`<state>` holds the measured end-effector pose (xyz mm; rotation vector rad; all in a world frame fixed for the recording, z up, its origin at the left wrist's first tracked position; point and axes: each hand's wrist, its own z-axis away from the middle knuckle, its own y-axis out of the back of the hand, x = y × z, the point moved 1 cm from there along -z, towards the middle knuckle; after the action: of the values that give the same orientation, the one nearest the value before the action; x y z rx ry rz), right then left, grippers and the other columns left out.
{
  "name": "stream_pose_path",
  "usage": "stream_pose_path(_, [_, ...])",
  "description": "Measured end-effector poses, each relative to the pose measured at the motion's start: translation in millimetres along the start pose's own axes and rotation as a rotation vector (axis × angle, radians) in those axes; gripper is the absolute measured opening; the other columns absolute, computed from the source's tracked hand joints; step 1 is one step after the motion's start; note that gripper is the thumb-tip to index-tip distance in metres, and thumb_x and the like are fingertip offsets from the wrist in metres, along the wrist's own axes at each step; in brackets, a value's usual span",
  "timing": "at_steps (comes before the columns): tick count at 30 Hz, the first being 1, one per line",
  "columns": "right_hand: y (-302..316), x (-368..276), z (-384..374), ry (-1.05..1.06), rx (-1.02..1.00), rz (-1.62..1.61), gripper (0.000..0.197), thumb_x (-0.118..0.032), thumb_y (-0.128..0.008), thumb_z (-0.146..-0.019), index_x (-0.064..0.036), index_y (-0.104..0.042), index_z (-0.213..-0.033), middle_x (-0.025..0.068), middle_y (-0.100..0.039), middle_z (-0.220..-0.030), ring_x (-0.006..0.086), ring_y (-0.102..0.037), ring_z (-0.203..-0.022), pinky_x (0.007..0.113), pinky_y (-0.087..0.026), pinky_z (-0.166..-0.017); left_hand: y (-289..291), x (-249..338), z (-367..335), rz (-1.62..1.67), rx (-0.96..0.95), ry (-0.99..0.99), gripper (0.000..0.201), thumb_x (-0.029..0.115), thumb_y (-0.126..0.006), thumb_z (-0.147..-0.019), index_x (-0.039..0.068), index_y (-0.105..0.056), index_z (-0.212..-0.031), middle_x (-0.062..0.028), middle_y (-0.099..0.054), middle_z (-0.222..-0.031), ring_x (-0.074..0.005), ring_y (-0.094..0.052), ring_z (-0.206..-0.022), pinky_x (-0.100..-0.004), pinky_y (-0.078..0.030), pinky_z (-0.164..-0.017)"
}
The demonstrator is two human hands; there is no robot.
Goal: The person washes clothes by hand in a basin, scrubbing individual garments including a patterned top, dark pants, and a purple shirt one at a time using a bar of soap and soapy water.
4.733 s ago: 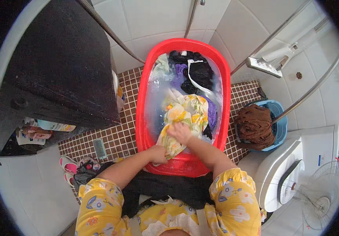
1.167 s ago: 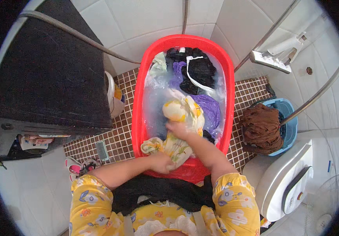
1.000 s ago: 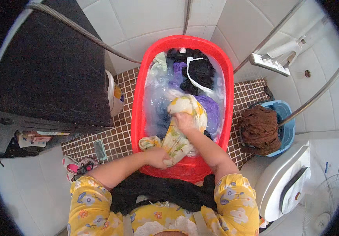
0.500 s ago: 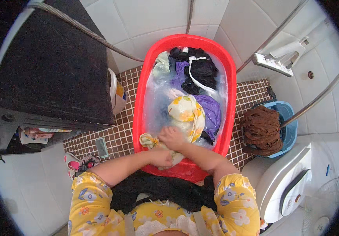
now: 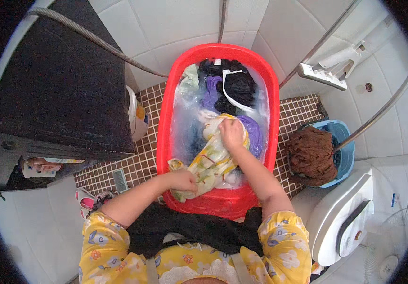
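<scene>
Left hand [image 5: 182, 181]: fingers clamped on floral cloth [image 5: 211, 162].
Right hand [image 5: 232, 133]: fingers clamped there too.
Red tub [image 5: 165, 113]: beneath fingers.

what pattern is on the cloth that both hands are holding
The cloth is whitish with a yellow and green print, clearest in the head view.

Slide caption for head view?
Left hand and right hand grip a floral cloth at a red tub of wet laundry.

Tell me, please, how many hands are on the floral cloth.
2: the left hand at the near end of the red tub, and the right hand farther forward; both visible.
</scene>
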<state>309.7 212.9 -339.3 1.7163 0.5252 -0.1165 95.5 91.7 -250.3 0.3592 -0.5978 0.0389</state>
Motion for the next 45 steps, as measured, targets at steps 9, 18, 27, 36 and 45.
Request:
stream_pose_path(9, [44, 32, -16, -0.401, -0.008, -0.973, 0.033, -0.031, -0.045, -0.097, -0.0016, -0.055, -0.109, 0.0076, -0.058, -0.093, 0.0159, -0.051, -0.090, 0.030, -0.042, -0.083, -23, 55, -102, -0.337, 0.882, 0.042, 0.085, 0.048, -0.078, -0.059, 0.006, -0.042, -0.123, -0.0181, -0.041, -0.130, -0.0370, -0.043, -0.119, -0.0480, -0.047, -0.084])
stream_pose_path(18, [35, 24, 16, -0.191, -0.053, -0.841, 0.034, -0.028, -0.057, -0.091, -0.0045, -0.057, -0.115, 0.0113, -0.058, -0.103, 0.0202, -0.053, -0.098, 0.032, -0.044, -0.086, -14, 56, -39, 0.270, 0.315, 0.037, 0.048, 0.017, -0.064, -0.075, -0.001, -0.051, -0.119, -0.0171, -0.065, -0.083, -0.0254, -0.066, -0.078, -0.0357, -0.052, -0.073])
stream_pose_path(27, [-6, -117, 111, 0.258, -0.300, -0.787, 0.036, -0.027, -0.062, -0.085, -0.0112, -0.058, -0.117, 0.0150, -0.054, -0.102, 0.0328, -0.051, -0.100, 0.042, -0.042, -0.085, -49, -9, 21, 1.026, 0.533, 0.058, 0.034, -0.006, -0.054, -0.070, 0.001, -0.063, -0.102, -0.0069, -0.064, -0.089, -0.0185, -0.061, -0.074, -0.0290, -0.048, -0.061])
stream_pose_path(36, [-13, -127, 112, 0.329, -0.174, -0.333, 0.038, -0.025, -0.062, -0.078, -0.0219, -0.058, -0.116, 0.0153, -0.052, -0.100, 0.0328, -0.052, -0.095, 0.044, -0.042, -0.079, -59, -24, 29, 1.206, 0.428, 0.205, 0.032, -0.005, -0.050, -0.061, 0.002, -0.064, -0.090, -0.0037, -0.058, -0.078, -0.0145, -0.053, -0.067, -0.0250, -0.040, -0.056])
stream_pose_path(45, [-26, -56, 58, 0.262, -0.265, 0.011, 0.043, -0.027, -0.056, -0.082, -0.0261, -0.054, -0.125, 0.0155, -0.053, -0.104, 0.0318, -0.052, -0.100, 0.044, -0.042, -0.082, -26, 6, 51, 1.330, 0.352, -0.004, 0.050, -0.007, -0.045, -0.054, -0.009, -0.058, -0.103, -0.0129, -0.062, -0.099, -0.0227, -0.061, -0.088, -0.0257, -0.048, -0.073])
